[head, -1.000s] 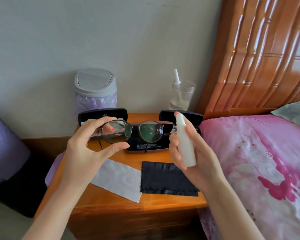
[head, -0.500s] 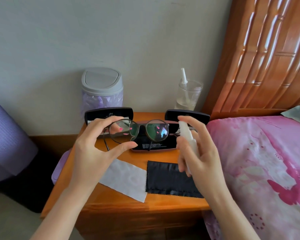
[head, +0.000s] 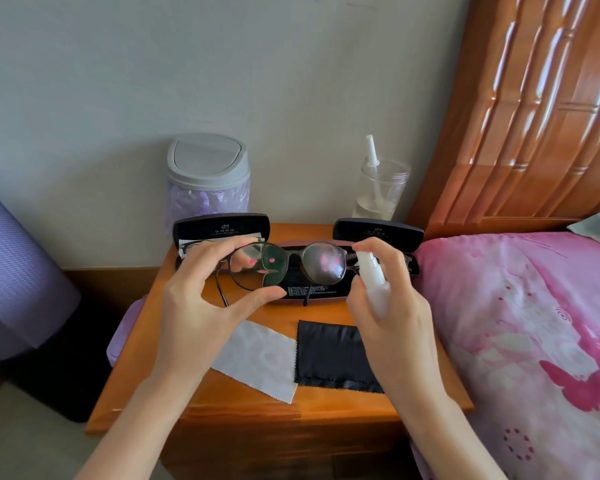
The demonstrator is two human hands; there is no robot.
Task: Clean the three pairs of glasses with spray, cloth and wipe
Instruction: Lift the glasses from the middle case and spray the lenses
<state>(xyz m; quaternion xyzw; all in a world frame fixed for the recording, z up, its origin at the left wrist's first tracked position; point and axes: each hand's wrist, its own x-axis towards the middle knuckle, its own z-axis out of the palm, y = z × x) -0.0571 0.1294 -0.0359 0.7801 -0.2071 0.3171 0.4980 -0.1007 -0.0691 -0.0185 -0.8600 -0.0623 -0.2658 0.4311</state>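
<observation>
Fingers first: the left hand (head: 194,306) pinches the glasses (head: 284,268) by one lens rim, thumb below, fingertips (head: 224,245) on top. The frame hangs above the worktop (head: 222,407), its long axis running nine to three o'clock and its lenses facing the person. One lens looks hazy. The right hand (head: 392,313) curls round the spray bottle (head: 373,282), forefinger hooked over the top. The bottle slants, nozzle end towards eleven o'clock, just beside the hazy lens. Below, the white wipe (head: 260,358) lies at seven o'clock and the black cloth (head: 329,355) at five. Open cases (head: 222,226) line the twelve o'clock edge.
</observation>
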